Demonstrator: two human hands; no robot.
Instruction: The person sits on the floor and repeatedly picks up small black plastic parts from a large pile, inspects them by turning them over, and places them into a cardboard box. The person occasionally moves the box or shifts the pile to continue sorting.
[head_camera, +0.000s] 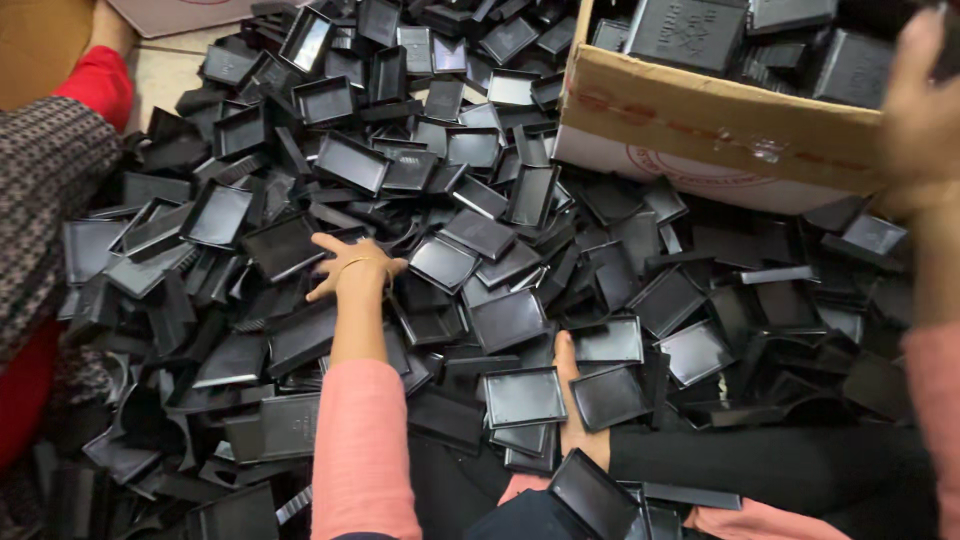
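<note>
The fingers (325, 243) of the left hand (350, 268) are spread wide and laid flat, palm down, on a heap of black trays (250, 130). They close on nothing. A shallow square tray (443, 263) lies just beside the wrist, tilted on the ones below it.

The right hand (918, 100) is up at the far corner of a cardboard box (700, 120). It is blurred, so I cannot tell whether its fingers grip the box wall or only rest against it. The box holds more of the same trays and sits on the edge of the heap.

What looks like a bare foot (575, 400), at the end of a black trouser leg, is pushed in among the trays near the person. At the left edge is another person's red sleeve (95, 82), well apart from both hands. A strip of floor (170, 65) shows beyond it.

The main risk, as I judge it, lies under that flat left hand. The trays are loose and stacked at all angles, so weight put on them could make them slide, and the hand would sink between hard plastic edges that may scrape or pinch. Thin trays could also crack under the palm or the foot. The box leans on uneven footing, so a pull at its corner might tip it and spill its load back onto the heap. Nested trays may also come up two at a time.
</note>
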